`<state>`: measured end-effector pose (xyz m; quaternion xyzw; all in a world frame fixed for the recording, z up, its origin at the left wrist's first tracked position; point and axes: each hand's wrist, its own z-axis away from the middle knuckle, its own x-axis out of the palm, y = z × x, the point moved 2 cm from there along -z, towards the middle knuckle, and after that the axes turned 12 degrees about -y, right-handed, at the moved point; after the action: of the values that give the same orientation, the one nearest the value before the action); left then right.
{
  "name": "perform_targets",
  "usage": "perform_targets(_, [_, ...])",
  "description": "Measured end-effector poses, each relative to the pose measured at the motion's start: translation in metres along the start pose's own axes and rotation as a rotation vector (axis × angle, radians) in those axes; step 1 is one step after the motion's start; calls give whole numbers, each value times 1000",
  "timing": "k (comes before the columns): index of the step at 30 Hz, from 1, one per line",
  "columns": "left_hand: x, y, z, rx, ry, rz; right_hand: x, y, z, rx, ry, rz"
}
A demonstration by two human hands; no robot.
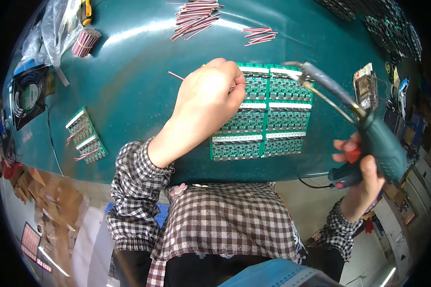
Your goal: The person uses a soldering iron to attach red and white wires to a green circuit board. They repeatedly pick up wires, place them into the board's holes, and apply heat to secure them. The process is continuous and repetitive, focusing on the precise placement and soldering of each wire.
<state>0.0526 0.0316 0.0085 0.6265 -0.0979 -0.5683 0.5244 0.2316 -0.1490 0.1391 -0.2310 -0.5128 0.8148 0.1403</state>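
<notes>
My right hand [368, 174] grips a dark green soldering gun [382, 143] with a red trigger. Its metal barrel points to the upper left, and the tip is over the top right of the green circuit board panel [286, 120]. Black wires run along the white strips of this panel. My left hand [208, 91] is closed in a pinch over the panel's upper left part and hides it. A thin red-and-white wire [175, 75] sticks out to the left of this hand, and a short bit shows at the fingertips.
Loose red-and-white wires [196, 18] lie at the back, beside a smaller group [259, 35]. A banded wire bundle [86, 43] and a black fan [30, 98] stand left. A smaller board [86, 136] lies near left. Dark boards [392, 33] are piled back right.
</notes>
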Motion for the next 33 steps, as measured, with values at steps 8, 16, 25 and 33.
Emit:
perform_targets(8, [5,10,-4,55,65,-70,4,25,4,90,-67,-67])
perform_targets(16, [3,5,-9,82,42,-17,6,26,3,172,-107,-48])
perform_targets(25, [4,2,-9,64,41,-11,7,29,0,200,-113,-52])
perform_targets(33, [6,3,-7,79,53,8,8,34,-2,210,-128,-73])
